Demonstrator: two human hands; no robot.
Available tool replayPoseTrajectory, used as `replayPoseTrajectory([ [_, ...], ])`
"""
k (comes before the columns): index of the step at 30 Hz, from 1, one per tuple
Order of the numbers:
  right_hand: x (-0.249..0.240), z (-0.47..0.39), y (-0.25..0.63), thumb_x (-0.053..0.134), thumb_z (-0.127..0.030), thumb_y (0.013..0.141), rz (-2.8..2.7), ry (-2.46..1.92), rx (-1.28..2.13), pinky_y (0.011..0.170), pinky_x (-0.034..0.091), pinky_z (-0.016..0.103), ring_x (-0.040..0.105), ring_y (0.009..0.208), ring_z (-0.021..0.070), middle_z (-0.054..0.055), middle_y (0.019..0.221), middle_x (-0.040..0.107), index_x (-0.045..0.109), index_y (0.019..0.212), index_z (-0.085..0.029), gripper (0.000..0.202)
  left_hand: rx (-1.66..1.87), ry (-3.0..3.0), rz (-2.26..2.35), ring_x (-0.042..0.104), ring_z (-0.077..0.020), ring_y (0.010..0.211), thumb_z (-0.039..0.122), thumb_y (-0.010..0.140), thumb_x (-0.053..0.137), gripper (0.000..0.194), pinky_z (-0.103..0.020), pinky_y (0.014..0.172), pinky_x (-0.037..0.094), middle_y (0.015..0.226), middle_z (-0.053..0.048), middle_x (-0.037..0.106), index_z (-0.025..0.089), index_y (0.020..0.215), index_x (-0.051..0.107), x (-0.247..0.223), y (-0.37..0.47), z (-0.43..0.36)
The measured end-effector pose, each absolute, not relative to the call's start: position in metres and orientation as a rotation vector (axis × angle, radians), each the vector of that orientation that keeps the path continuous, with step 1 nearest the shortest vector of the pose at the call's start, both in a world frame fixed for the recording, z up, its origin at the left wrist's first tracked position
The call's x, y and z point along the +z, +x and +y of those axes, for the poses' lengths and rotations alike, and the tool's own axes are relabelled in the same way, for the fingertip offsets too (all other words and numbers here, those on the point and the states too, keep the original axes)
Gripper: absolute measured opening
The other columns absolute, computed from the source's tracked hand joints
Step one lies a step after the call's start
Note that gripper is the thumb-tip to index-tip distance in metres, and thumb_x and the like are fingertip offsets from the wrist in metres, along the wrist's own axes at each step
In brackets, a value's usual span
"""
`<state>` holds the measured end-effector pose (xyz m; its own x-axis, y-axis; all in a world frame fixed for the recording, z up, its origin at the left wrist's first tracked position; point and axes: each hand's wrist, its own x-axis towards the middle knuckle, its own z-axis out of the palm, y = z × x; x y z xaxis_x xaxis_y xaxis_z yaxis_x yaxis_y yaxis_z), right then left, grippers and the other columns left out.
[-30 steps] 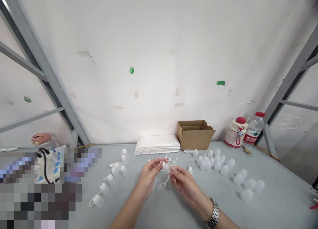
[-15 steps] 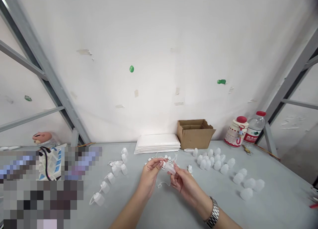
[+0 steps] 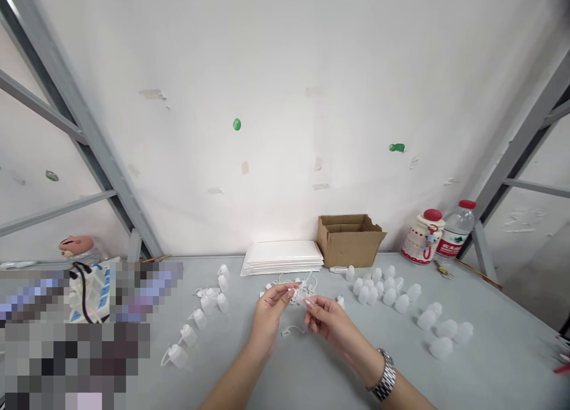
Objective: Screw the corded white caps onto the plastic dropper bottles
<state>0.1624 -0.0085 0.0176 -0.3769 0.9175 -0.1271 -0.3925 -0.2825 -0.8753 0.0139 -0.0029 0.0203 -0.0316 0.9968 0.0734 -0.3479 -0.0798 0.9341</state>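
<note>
In the middle of the table, my left hand (image 3: 269, 315) pinches one end of a small translucent white plastic piece (image 3: 300, 297) between thumb and fingertips. The fingers of my right hand (image 3: 327, 321) are closed at its other end. Fingertips partly cover the piece, so its exact shape is unclear. Just behind the hands lies a pile of small white parts with thin cords (image 3: 312, 281). One loose white cord (image 3: 294, 329) curves on the table between my wrists. At left, a row of white capped pieces with looped straps (image 3: 177, 356) runs away from me.
Several frosted egg-shaped pieces (image 3: 401, 304) stand at the right. Against the wall are a stack of white sheets (image 3: 282, 257), an open cardboard box (image 3: 353, 248), a red-lidded jar (image 3: 422, 238) and a water bottle (image 3: 458, 229). A power strip (image 3: 101, 291) lies far left.
My right hand has turned slightly, its fingertips now lower over the plastic piece, which shows less than before. My left hand keeps its pinch in nearly the same place.
</note>
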Motion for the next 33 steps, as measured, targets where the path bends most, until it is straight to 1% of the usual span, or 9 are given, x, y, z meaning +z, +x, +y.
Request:
replayPoseTrajectory([
  [4, 0.02, -0.009, 0.163, 0.062, -0.056, 0.071, -0.992, -0.774, 1.932, 0.038, 0.019, 0.021, 0.023, 0.029, 0.0031, -0.007, 0.031, 0.044, 0.061, 0.064, -0.012, 0.045, 1.398, 1.029, 0.918, 0.062, -0.0267, 0.097, 0.034, 0.063, 0.073, 0.02, -0.037, 0.089, 0.042, 0.091, -0.009, 0.073, 0.018, 0.074, 0.071, 0.027, 0.013, -0.004],
  [6, 0.02, -0.01, 0.163, 0.052, -0.061, 0.076, -0.993, -0.813, 1.963, 0.036, 0.016, 0.021, 0.02, 0.026, 0.003, -0.008, 0.026, 0.039, 0.059, 0.059, -0.013, 0.051, 1.394, 1.044, 0.919, 0.063, -0.026, 0.093, 0.033, 0.063, 0.073, 0.019, -0.037, 0.087, 0.043, 0.088, -0.008, 0.074, 0.018, 0.074, 0.071, 0.028, 0.012, -0.005],
  [9, 0.021, -0.012, 0.162, 0.047, -0.065, 0.076, -1.044, -0.918, 1.926, 0.036, 0.016, 0.02, 0.027, 0.025, 0.0038, -0.004, 0.03, 0.047, 0.061, 0.06, -0.012, 0.057, 1.415, 1.025, 0.914, 0.064, -0.0239, 0.089, 0.032, 0.066, 0.071, 0.017, -0.035, 0.086, 0.044, 0.085, -0.007, 0.074, 0.018, 0.076, 0.071, 0.026, 0.013, -0.005],
  [14, 0.021, -0.011, 0.159, 0.065, -0.059, 0.065, -1.034, -0.956, 1.743, 0.045, 0.03, 0.021, 0.046, 0.039, 0.0078, 0.001, 0.049, 0.063, 0.063, 0.071, -0.013, 0.046, 1.426, 0.977, 0.954, 0.064, -0.0243, 0.089, 0.032, 0.064, 0.072, 0.019, -0.035, 0.084, 0.045, 0.087, -0.007, 0.074, 0.017, 0.076, 0.072, 0.023, 0.013, -0.003],
  [20, 0.019, -0.006, 0.159, 0.081, -0.046, 0.05, -1.058, -0.991, 1.619, 0.054, 0.038, 0.025, 0.053, 0.046, 0.0115, 0.001, 0.058, 0.068, 0.061, 0.072, -0.016, 0.042, 1.441, 0.909, 0.97, 0.064, -0.0255, 0.092, 0.034, 0.063, 0.073, 0.023, -0.037, 0.088, 0.042, 0.089, -0.009, 0.074, 0.016, 0.078, 0.071, 0.018, 0.012, 0.001],
  [24, 0.017, -0.008, 0.161, 0.074, -0.048, 0.062, -1.053, -0.894, 1.733, 0.05, 0.036, 0.023, 0.05, 0.043, 0.0093, 0.003, 0.057, 0.068, 0.06, 0.066, -0.014, 0.036, 1.416, 0.885, 0.913, 0.062, -0.0265, 0.098, 0.035, 0.062, 0.074, 0.026, -0.039, 0.091, 0.039, 0.092, -0.011, 0.073, 0.015, 0.078, 0.07, 0.015, 0.013, 0.002],
  [27, 0.015, -0.011, 0.16, 0.063, -0.054, 0.072, -0.929, -0.806, 1.891, 0.044, 0.032, 0.021, 0.043, 0.036, 0.0066, 0.003, 0.047, 0.063, 0.062, 0.063, -0.012, 0.043, 1.414, 0.865, 0.859, 0.062, -0.0257, 0.096, 0.035, 0.061, 0.075, 0.025, -0.039, 0.092, 0.038, 0.089, -0.01, 0.073, 0.016, 0.076, 0.07, 0.018, 0.014, 0.0],
  [30, 0.012, -0.012, 0.159, 0.054, -0.06, 0.075, -0.863, -0.813, 1.954, 0.039, 0.029, 0.02, 0.04, 0.031, 0.006, 0.002, 0.04, 0.057, 0.062, 0.06, -0.012, 0.051, 1.418, 0.837, 0.808, 0.062, -0.0238, 0.093, 0.034, 0.06, 0.076, 0.024, -0.037, 0.092, 0.039, 0.086, -0.008, 0.074, 0.017, 0.076, 0.069, 0.021, 0.016, -0.002],
  [33, 0.013, -0.01, 0.157, 0.055, -0.062, 0.073, -0.935, -0.898, 1.844, 0.042, 0.032, 0.02, 0.044, 0.034, 0.0067, 0.004, 0.046, 0.062, 0.064, 0.067, -0.011, 0.053, 1.44, 0.82, 0.833, 0.063, -0.023, 0.09, 0.033, 0.061, 0.075, 0.022, -0.037, 0.089, 0.041, 0.084, -0.007, 0.073, 0.017, 0.075, 0.07, 0.021, 0.017, -0.003],
])
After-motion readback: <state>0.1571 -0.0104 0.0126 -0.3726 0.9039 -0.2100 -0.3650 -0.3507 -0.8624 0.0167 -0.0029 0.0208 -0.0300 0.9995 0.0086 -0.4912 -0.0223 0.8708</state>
